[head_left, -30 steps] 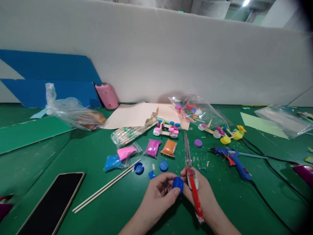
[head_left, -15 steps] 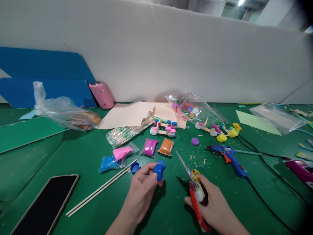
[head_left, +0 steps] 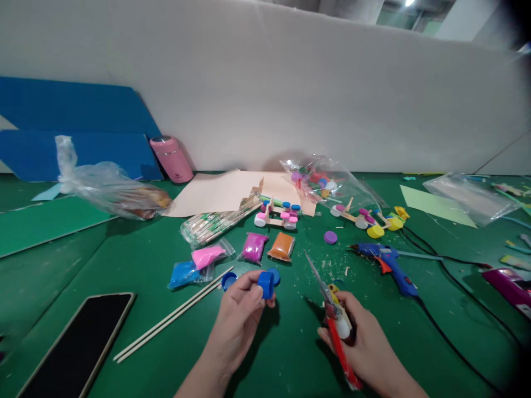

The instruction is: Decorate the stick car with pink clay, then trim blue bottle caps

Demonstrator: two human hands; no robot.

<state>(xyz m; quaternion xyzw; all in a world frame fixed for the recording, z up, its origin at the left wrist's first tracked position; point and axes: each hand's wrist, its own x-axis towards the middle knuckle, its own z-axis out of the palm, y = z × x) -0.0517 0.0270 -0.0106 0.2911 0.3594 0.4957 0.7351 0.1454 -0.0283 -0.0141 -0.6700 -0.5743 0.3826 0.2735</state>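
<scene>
Pinched between the thumb and fingers of my left hand (head_left: pixel 238 318) is a blue bottle cap (head_left: pixel 266 284), tilted so its side and part of its opening show. Two more blue caps lie close by: one cap (head_left: pixel 229 282) hollow side up, another cap (head_left: pixel 274 275) just behind my fingertips. My right hand (head_left: pixel 365 337) is closed round red-handled scissors (head_left: pixel 334 323), blades pointing away and to the left. Something yellow and white also shows against the right palm; its kind is mostly hidden. Thin wooden sticks (head_left: pixel 174 316) lie left of my left hand.
A blue glue gun (head_left: pixel 388 262) with its cord lies at right. Behind are small cap-wheeled models (head_left: pixel 277 221), clay packets (head_left: pixel 282 247), bagged sticks (head_left: pixel 219 224) and a bag of caps (head_left: pixel 327 179). A phone (head_left: pixel 78 345) lies at left, a pink flask (head_left: pixel 172 160) farther back.
My left hand has shifted slightly left and up, and the blue cap in it has turned. My right hand has moved a little right with the scissors.
</scene>
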